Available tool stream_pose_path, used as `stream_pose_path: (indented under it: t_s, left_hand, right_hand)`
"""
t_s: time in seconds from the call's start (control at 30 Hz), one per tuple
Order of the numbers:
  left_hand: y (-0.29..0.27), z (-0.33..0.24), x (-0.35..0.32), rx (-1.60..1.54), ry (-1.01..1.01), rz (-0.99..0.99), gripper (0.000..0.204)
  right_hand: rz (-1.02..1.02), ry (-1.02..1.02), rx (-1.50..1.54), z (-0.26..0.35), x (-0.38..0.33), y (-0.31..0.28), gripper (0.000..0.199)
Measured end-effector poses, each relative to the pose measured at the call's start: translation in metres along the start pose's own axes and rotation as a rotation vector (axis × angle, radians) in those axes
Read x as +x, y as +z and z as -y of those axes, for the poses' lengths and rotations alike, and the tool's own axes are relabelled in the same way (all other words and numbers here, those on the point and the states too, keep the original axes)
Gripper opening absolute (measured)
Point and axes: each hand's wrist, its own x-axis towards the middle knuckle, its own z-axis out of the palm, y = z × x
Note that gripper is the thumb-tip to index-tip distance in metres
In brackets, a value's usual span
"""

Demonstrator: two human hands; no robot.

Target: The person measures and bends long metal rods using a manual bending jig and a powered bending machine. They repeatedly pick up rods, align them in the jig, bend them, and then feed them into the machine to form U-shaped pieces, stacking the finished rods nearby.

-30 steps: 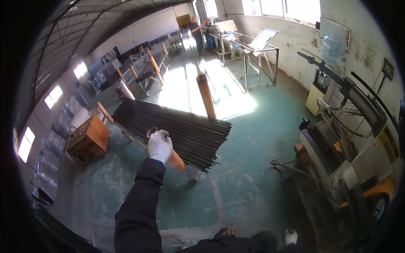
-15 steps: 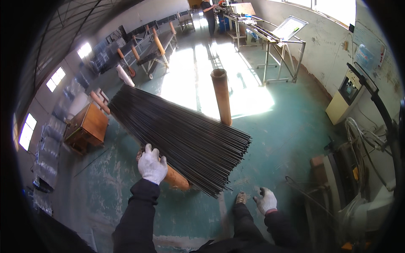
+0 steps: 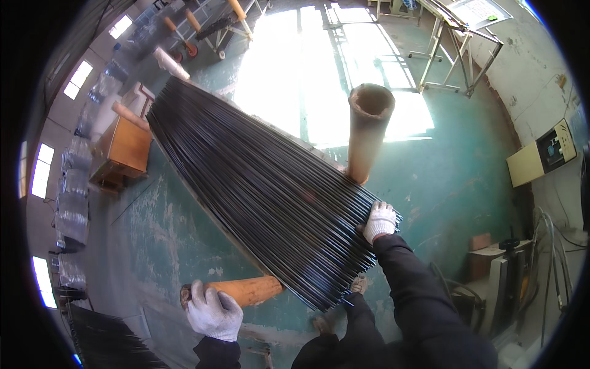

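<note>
A broad layer of long, thin black rods (image 3: 246,178) runs from the far left to the near right, its near ends uneven. My right hand (image 3: 379,221), in a white knitted glove, is closed over rods at the right edge near their ends. At the lower left, my gloved left hand (image 3: 215,312) has its fingers curled round the end of a brown cardboard tube (image 3: 249,291). That tube sticks out beside the rods' left edge. Another brown tube (image 3: 369,132), with an open top, stands upright at their right side.
A wooden cabinet (image 3: 126,147) stands left of the rods' far end. A metal-framed table (image 3: 458,37) is at the far right. Equipment with cables (image 3: 501,295) sits at the near right. More dark rods (image 3: 104,338) lie at the lower left. My feet are on the green floor.
My right hand has moved from low beside my leg up onto the rods' right edge. My left hand has shifted down to the tube's outer end. The view has come closer to the rods.
</note>
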Motion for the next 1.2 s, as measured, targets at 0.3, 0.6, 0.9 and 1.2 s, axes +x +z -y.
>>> stream_pose_path:
  t_s: [0.3, 0.6, 0.9, 1.2]
  left_hand:
    - [0.002, 0.000, 0.009, 0.011, -0.051, 0.067, 0.012]
    - [0.000, -0.003, 0.008, 0.029, -0.083, 0.067, 0.019]
    - [-0.009, -0.006, -0.003, -0.047, -0.138, 0.045, 0.026]
    - [-0.049, -0.014, -0.016, -0.399, -0.175, 0.037, 0.024]
  right_hand:
    - [0.107, -0.211, 0.029, -0.013, 0.009, 0.016, 0.046]
    - [0.411, -0.204, 0.028, -0.010, 0.033, -0.041, 0.053]
    - [0.653, -0.144, 0.346, -0.014, 0.007, -0.083, 0.059]
    - [0.713, -0.252, 0.790, 0.007, -0.075, -0.086, 0.045]
